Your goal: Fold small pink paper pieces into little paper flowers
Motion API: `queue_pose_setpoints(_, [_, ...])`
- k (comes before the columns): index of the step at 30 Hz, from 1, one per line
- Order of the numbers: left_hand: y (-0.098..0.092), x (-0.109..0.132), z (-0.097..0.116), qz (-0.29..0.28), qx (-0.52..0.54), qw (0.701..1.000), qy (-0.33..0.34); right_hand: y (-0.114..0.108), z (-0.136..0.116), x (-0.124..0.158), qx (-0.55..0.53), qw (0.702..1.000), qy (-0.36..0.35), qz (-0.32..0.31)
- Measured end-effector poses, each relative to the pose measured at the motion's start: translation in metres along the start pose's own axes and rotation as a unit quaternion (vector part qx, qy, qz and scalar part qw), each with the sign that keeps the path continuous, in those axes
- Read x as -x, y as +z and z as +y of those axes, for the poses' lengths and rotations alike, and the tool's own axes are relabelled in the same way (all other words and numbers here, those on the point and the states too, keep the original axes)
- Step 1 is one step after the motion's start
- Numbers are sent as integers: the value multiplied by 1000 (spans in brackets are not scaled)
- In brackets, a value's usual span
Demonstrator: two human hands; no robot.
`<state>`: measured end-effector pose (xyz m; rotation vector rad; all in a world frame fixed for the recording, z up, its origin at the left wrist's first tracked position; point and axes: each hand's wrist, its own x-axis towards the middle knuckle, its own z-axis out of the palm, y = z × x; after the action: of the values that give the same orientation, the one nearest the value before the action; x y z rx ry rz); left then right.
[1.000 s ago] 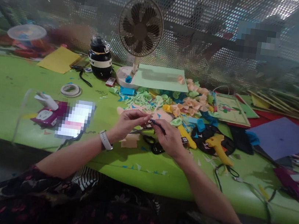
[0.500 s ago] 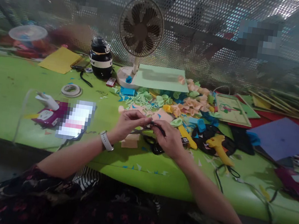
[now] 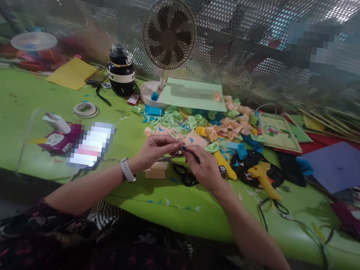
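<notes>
My left hand (image 3: pixel 157 150) and my right hand (image 3: pixel 205 167) meet fingertip to fingertip above the green table. A thin dark stick-like thing (image 3: pixel 193 155) is pinched in my right hand, its tip between the two hands. The fingers of my left hand are pressed to the thumb at that tip; what they pinch is too small to make out. Black-handled scissors (image 3: pixel 190 179) lie just under my hands, partly hidden. Beside them are small peach paper pieces (image 3: pixel 156 170). Cut paper petals (image 3: pixel 234 127) in peach, green and blue are heaped behind my hands.
A yellow glue gun (image 3: pixel 263 175) with a cable lies right, near a yellow cutter (image 3: pixel 224 163). On the left are a lit phone (image 3: pixel 93 145), a purple power socket (image 3: pixel 60 140) and a tape roll (image 3: pixel 85 109). A fan (image 3: pixel 169 37) and a black bottle (image 3: pixel 121 73) stand behind.
My fingertips have shifted very slightly around the small dark thing. Both hands stay together in the same place, and the things on the table have not moved.
</notes>
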<state>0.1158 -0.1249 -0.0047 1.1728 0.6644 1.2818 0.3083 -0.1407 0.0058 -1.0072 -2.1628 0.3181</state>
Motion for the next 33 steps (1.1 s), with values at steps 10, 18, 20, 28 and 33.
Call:
queue_pose_setpoints(10, [0,0,0,48,-22,998,22,3,-1,3,59,998,-12,-3])
queue_pose_setpoints(18, [-11,-12,4,140,59,988,19,1,5,1,121,993,-1,0])
queue_pose_setpoints(20, [-14,-16,7,158,71,985,15,-1,6,-1,110,994,20,8])
queue_pose_setpoints(28, [-16,-12,15,-93,-63,991,-66,-27,-7,-4,-82,982,130,111])
queue_pose_setpoints(33, [-14,-7,22,-230,-87,964,-103,-39,-19,-8,-138,983,114,-36])
